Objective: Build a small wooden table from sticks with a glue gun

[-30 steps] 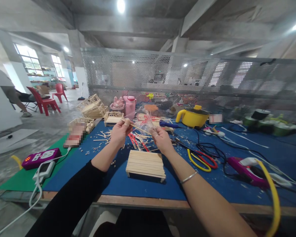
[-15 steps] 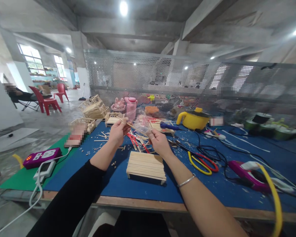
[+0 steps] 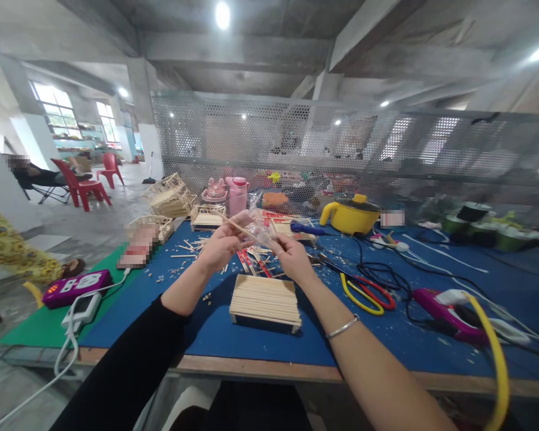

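My left hand (image 3: 222,244) and my right hand (image 3: 291,256) are raised close together above a blue mat (image 3: 260,335). Between them they pinch thin wooden sticks (image 3: 233,225) and a crumpled clear plastic bag (image 3: 257,224). The left fingers close on the sticks, which slant up to the left. The right fingers grip the bag. Just below the hands lies a flat panel of wooden sticks (image 3: 264,301). Loose sticks and red wrappers (image 3: 247,258) are scattered behind the panel.
Yellow and red scissors (image 3: 368,293), a pink glue gun (image 3: 449,308) with cables and a yellow pot (image 3: 351,214) lie to the right. Stick-built models (image 3: 170,197), a pink flask (image 3: 237,194) and a purple power strip (image 3: 74,287) sit left. A mesh screen (image 3: 341,143) backs the table.
My hands have drawn closer together, the left moving right toward the bag. A person in yellow patterned clothing has come into view at the far left.
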### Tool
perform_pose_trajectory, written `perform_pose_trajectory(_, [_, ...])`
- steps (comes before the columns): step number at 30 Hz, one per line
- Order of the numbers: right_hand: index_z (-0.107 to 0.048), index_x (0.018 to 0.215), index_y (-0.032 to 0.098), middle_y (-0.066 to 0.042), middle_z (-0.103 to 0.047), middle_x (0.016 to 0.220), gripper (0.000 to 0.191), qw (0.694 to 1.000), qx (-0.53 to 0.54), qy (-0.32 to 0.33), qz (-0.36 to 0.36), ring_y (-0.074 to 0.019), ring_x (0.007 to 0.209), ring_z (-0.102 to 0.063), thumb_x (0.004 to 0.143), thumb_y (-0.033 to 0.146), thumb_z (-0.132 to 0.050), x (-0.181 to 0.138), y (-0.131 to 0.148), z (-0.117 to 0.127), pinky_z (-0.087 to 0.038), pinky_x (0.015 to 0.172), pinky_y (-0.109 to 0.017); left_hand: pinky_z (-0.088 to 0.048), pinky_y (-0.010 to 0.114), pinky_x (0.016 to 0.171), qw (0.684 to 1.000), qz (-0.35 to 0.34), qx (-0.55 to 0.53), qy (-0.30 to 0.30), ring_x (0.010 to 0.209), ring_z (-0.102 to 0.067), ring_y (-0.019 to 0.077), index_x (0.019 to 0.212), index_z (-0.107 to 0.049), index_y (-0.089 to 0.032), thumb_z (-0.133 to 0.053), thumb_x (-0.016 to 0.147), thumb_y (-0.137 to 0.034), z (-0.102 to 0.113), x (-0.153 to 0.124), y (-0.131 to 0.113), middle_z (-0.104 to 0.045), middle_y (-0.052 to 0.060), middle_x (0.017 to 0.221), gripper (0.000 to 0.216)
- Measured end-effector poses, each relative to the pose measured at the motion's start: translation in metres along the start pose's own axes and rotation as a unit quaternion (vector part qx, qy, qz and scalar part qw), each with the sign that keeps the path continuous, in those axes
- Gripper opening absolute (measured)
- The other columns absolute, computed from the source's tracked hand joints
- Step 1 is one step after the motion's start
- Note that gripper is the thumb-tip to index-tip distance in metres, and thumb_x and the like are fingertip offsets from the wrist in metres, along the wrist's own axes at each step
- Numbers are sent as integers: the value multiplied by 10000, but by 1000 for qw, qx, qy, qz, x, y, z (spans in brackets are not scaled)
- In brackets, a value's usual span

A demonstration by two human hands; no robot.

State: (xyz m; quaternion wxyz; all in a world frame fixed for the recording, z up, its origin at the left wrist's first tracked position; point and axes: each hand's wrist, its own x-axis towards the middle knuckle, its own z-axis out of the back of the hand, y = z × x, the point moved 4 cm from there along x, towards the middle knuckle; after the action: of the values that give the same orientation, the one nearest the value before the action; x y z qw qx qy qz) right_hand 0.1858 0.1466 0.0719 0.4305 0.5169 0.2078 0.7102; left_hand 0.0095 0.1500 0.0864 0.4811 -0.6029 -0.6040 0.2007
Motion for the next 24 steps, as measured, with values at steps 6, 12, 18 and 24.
perform_pose_trajectory(6, [-699,942,164,19,-540,578,323,1000,0,-1,-8,-157,573,-484,837,375,-478,-3,4,-1,-394,613,-276,-527,218,591,998,-20,33,-47,682,-640,108,907,-662,-202,-725,641,-145,11,11,15,-700,2,888,279])
perform_pose_trajectory(12, [-726,910,190,21,-585,601,288,998,13,69,-6,-140,562,-486,807,385,-541,-8,17,-16,-394,588,-263,-381,175,389,997,-7,47,-61,431,-521,75,749,-652,-150,-800,593,-302,9,12,23,-626,-16,582,264])
perform_pose_trajectory(18, [-627,1021,185,30,-577,597,371,997,39,55,-37,-103,434,-405,869,471,-446,-5,10,-10,-336,458,-238,-397,142,429,988,-26,27,-147,519,-587,78,798,-550,-203,-693,628,-227,21,14,19,-667,-34,664,223])
perform_pose_trajectory(24, [-532,586,191,26,-527,538,390,997,43,42,-48,-98,458,-400,836,490,-511,-6,2,-9,-316,465,-239,-470,186,484,987,6,41,-155,472,-588,89,906,-515,-220,-612,595,-136,21,13,23,-605,-72,568,336])
